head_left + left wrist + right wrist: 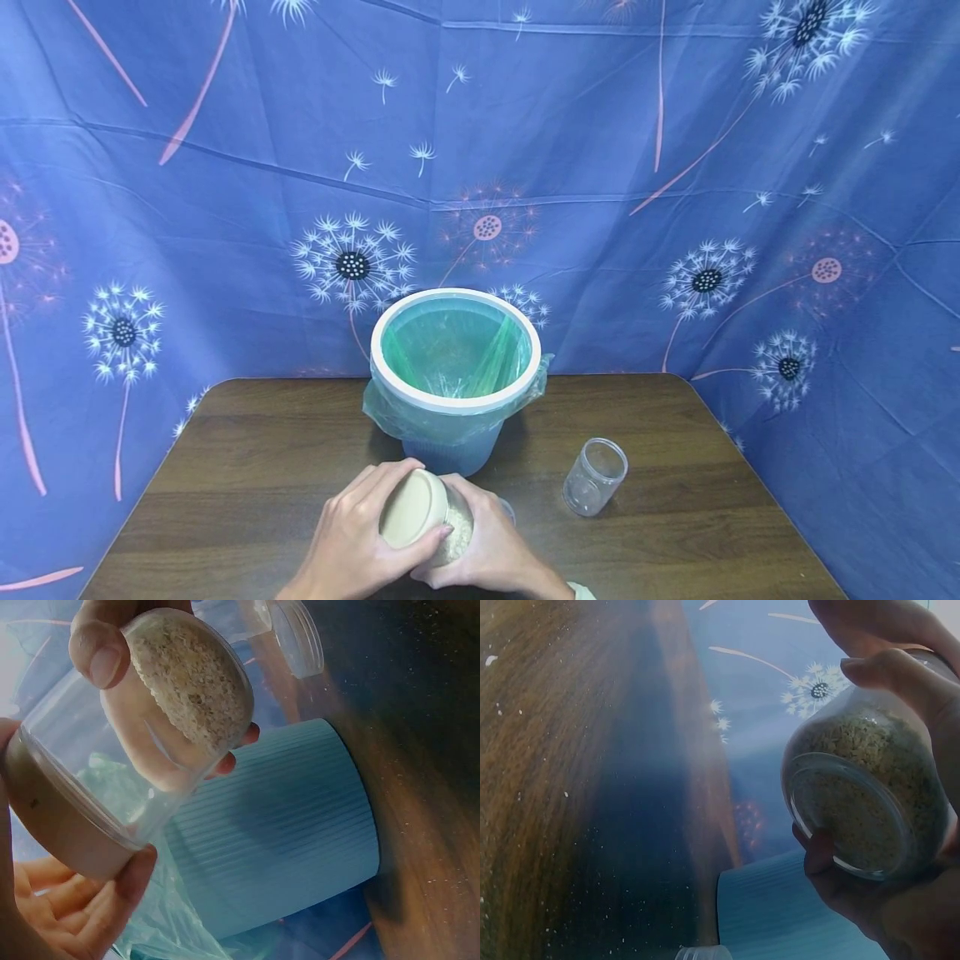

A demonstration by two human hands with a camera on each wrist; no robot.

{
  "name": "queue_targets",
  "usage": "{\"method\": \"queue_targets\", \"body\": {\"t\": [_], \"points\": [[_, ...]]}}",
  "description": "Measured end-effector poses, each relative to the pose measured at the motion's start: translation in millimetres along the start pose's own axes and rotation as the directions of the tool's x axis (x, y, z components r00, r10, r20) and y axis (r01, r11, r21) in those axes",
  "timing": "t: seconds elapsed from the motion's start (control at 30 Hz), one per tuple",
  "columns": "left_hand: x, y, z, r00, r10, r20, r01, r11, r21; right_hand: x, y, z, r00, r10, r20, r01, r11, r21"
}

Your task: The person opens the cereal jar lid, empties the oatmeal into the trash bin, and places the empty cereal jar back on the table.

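A blue cloth (225, 225) printed with white and pink dandelions hangs behind and on both sides of a dark wood-grain table (210, 467). From left to right, a person's left hand (360, 525) comes in at the near edge, its fingers and thumb curled around the cream lid (408, 510) of a clear jar (97, 761). The jar is tilted and held up off the table, just in front of a pale blue ribbed bin (292, 825); the lid is on, and pale grains (196, 682) lie slanted towards the base. Beyond the hands stands the bin, with a white rim ring (450, 402) and a translucent green liner (390, 417) folded over its outside. The right hand (491, 537) wraps around the jar's body, thumb on one side and fingers on the other. Just beside it shows a clear curved edge, mostly hidden. Farther right, an open-topped clear container (595, 477) stands upright on the table
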State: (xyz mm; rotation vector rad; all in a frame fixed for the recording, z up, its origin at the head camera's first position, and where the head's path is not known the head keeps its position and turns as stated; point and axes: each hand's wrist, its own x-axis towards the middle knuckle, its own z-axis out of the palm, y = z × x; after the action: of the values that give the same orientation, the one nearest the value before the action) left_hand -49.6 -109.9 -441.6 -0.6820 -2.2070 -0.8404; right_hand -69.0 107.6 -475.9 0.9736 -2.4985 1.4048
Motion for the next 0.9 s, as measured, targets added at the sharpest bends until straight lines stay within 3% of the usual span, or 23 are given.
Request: {"method": "queue_targets", "body": {"t": [0.37, 0.57, 0.77, 0.83, 0.9], "points": [[5.1, 14.2, 1.1, 0.988, -0.146, -0.04, 0.15, 0.981, 0.119, 5.3, 0.0, 2.8, 0.999, -0.018, -0.035, 0.018, 1.0, 0.002], [6.5, 14.3, 2.1, 0.98, -0.193, -0.048, 0.199, 0.964, 0.177, 9.4, -2.2, 5.0, 0.998, 0.024, -0.052, -0.024, 1.0, -0.01], [4.7, 13.1, 0.0, 0.954, -0.291, 0.079, 0.277, 0.949, 0.151, 9.7, -2.6, 4.7, 0.998, 0.031, -0.05, -0.031, 1.0, -0.001], [4.0, 10.5, -2.1, 0.954, -0.276, 0.119, 0.262, 0.958, 0.116, 9.8, -2.1, 4.2, 0.999, 0.025, -0.049, -0.024, 1.0, 0.013], [3.8, 6.5, -5.7, 0.964, -0.219, 0.152, 0.211, 0.975, 0.066, 9.9, -1.6, 3.3, 0.999, 0.021, -0.045, -0.02, 1.0, 0.021]]}}
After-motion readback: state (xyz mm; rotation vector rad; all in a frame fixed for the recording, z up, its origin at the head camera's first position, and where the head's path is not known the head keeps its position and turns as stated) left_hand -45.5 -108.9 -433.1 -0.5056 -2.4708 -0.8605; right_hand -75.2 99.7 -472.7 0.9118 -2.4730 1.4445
